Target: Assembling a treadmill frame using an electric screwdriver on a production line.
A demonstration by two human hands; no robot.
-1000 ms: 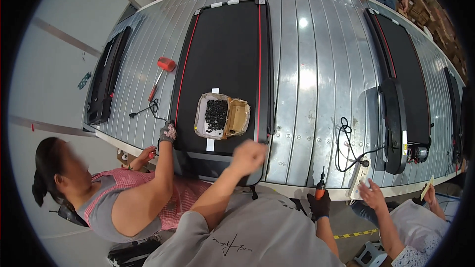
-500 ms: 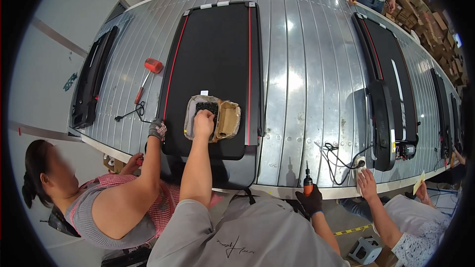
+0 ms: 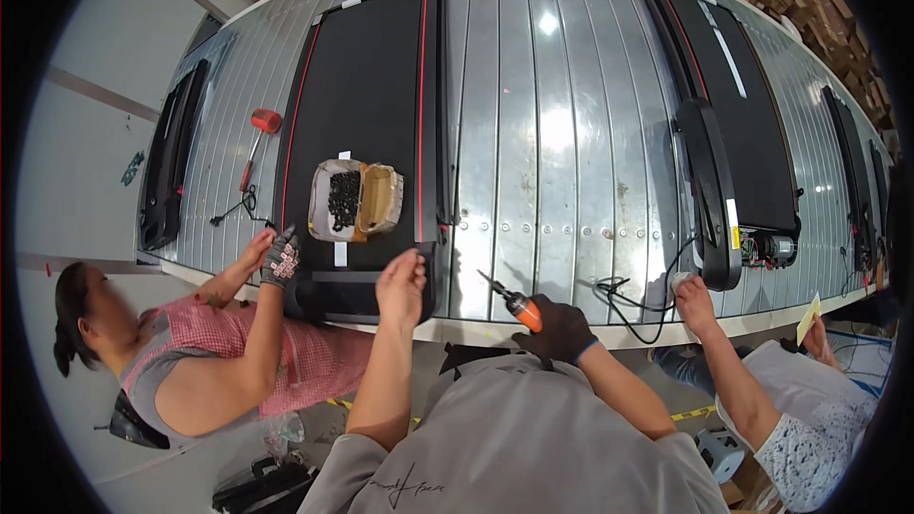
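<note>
A black treadmill deck [image 3: 367,76] with red side stripes lies on the metal slatted bench [image 3: 547,162] in front of me. On it stands an open cardboard box [image 3: 381,198] holding small black screws [image 3: 343,200]. My left hand [image 3: 402,284], bare, hovers over the deck's near end, just right of and below the box, with its fingertips bunched together; whatever sits between them is hidden. My right hand [image 3: 560,326], in a black glove, grips an orange powered screwdriver [image 3: 509,300] at the bench's front edge, its bit pointing up and left.
At my left a person's patterned-gloved hand [image 3: 280,257] rests on the deck's near corner. A red mallet [image 3: 259,133] and another dark deck [image 3: 169,167] lie further left. To the right are a second treadmill [image 3: 733,124], a black cable [image 3: 633,293] and another person's hand [image 3: 693,297].
My left hand has come out of the screw box and drawn back to the deck's near end. My right hand with the screwdriver has risen into clearer view.
</note>
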